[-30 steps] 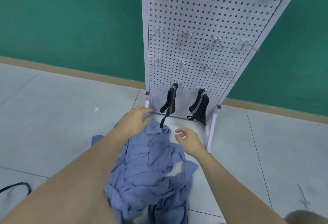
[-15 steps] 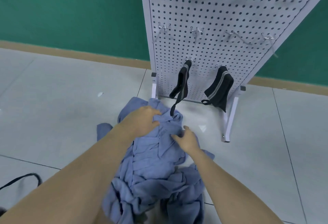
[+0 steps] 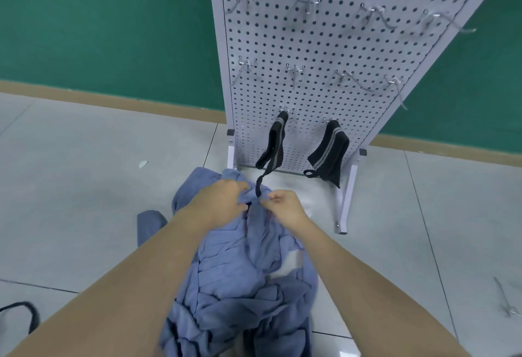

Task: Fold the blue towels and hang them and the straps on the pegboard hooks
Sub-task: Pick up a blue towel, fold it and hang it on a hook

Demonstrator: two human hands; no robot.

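**Operator:** State the position of the work item and both hands.

**Inspector:** The blue towels (image 3: 243, 272) lie in a crumpled heap on the tiled floor (image 3: 84, 187), directly in front of the pegboard (image 3: 339, 46). The left hand (image 3: 217, 204) and right hand (image 3: 285, 207) meet at the far edge of the heap. On each, the fingers are curled and pinch a fold of blue cloth; the two grips sit close together.

**Operator:** Reason for that grip?

**Inspector:** Judgement only: pinching one edge at two near points serves to separate a single towel from the pile and find its hem before folding.

**Operator:** Status of the straps?

**Inspector:** Two are hung on the bottom row. The left strap (image 3: 275, 144) trails a loose tail down to the towels, ending just between the hands. The right strap (image 3: 329, 150) hangs bundled, clear of the floor. The low hooks were likely chosen to leave the empty hooks (image 3: 372, 13) above free for towels. A further black strap (image 3: 25, 311) lies on the floor at the near left.

**Operator:** Any markings?

**Inspector:** No brand, label or text is legible. The hung straps show grey stripes only.
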